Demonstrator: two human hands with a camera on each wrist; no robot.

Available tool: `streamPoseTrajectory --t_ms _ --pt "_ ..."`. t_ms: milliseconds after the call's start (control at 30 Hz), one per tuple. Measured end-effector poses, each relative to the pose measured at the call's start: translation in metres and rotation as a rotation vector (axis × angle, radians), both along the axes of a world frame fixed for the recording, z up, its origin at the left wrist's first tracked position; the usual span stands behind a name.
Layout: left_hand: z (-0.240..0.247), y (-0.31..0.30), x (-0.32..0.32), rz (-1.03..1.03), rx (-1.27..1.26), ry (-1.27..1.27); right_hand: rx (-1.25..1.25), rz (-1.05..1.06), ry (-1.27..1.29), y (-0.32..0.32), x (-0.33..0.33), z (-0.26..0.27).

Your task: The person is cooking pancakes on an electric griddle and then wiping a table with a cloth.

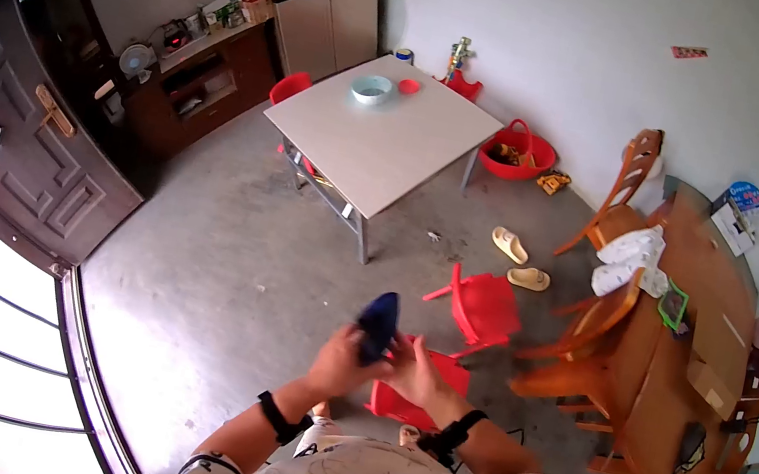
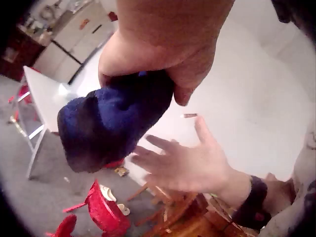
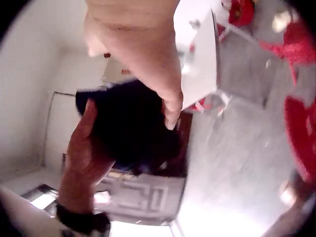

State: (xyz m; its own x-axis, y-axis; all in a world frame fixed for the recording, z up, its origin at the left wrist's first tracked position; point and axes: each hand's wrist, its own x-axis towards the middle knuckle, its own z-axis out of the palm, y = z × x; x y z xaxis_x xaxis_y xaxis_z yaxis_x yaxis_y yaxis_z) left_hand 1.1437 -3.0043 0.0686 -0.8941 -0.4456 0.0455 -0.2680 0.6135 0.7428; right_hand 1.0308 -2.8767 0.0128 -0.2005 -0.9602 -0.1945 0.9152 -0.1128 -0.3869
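Note:
A dark blue cloth item point(image 1: 377, 326) is held up in front of the body in the head view. My left hand point(image 1: 343, 361) grips its lower end. In the left wrist view the fuzzy blue cloth point(image 2: 116, 116) hangs from the left hand point(image 2: 158, 54), thumb on one side. My right hand point(image 1: 417, 374) is beside it with fingers extended; in the left wrist view the right hand point(image 2: 185, 165) is spread, palm toward the cloth. The right wrist view shows the cloth point(image 3: 131, 128) looking nearly black, between the left hand point(image 3: 84, 153) and the right hand point(image 3: 143, 54).
Red plastic chairs point(image 1: 485, 308) stand just ahead. Beyond is a pale table point(image 1: 381, 141) with a bowl point(image 1: 371, 89). At the right are a wooden table point(image 1: 648, 386) and wooden chairs. Slippers point(image 1: 528, 279) lie on the floor; a door point(image 1: 43, 132) stands at the left.

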Motion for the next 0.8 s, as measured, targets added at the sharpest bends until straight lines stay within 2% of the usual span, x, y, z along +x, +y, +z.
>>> streamPoseTrajectory --t_ms 33,100,133,200,300,333,400,433,500,567,633,733,767,800 --pt "-0.008 -0.013 -0.003 -0.134 -0.133 -0.116 -0.019 0.039 -0.131 -0.028 0.002 -0.014" --pt "0.033 -0.033 -0.005 -0.259 -0.276 -0.066 -0.222 0.006 -0.313 -0.079 0.004 -0.009" --pt "0.031 -0.056 -0.004 -0.258 -0.289 -0.060 -0.211 -0.079 -0.349 -0.101 0.003 -0.015" --pt "0.024 -0.089 0.007 -0.375 -0.132 0.099 -0.170 -0.140 -0.362 -0.130 0.001 -0.014" --pt "0.032 -0.134 0.025 -0.424 0.126 -0.074 -0.116 -0.221 -0.339 -0.161 -0.007 0.001" --pt "0.037 -0.147 0.028 -0.427 0.133 -0.075 -0.072 -0.282 -0.281 -0.168 -0.013 0.002" --pt "0.052 -0.171 0.030 -0.406 0.488 0.090 0.025 -0.391 -0.174 -0.176 -0.025 -0.010" --pt "0.065 -0.183 0.030 -0.404 0.508 0.088 0.093 -0.434 -0.115 -0.177 -0.034 -0.022" --pt "0.105 -0.203 0.030 -0.483 0.809 0.364 0.191 -0.538 0.019 -0.173 -0.047 -0.032" --pt "0.155 -0.213 0.033 -0.597 0.880 0.479 0.393 -0.661 0.073 -0.174 -0.061 -0.049" --pt "0.187 -0.220 0.028 -0.872 0.968 0.639 0.456 -0.669 0.091 -0.171 -0.077 -0.061" --pt "0.208 -0.213 -0.003 -0.946 1.041 0.918 0.424 -0.597 0.078 -0.174 -0.098 -0.056" --pt "0.209 -0.218 -0.023 -1.112 1.008 1.055 0.469 -0.610 0.057 -0.181 -0.105 -0.052" --pt "0.211 -0.221 -0.030 -1.182 0.981 1.128 0.485 -0.613 0.059 -0.186 -0.114 -0.053"
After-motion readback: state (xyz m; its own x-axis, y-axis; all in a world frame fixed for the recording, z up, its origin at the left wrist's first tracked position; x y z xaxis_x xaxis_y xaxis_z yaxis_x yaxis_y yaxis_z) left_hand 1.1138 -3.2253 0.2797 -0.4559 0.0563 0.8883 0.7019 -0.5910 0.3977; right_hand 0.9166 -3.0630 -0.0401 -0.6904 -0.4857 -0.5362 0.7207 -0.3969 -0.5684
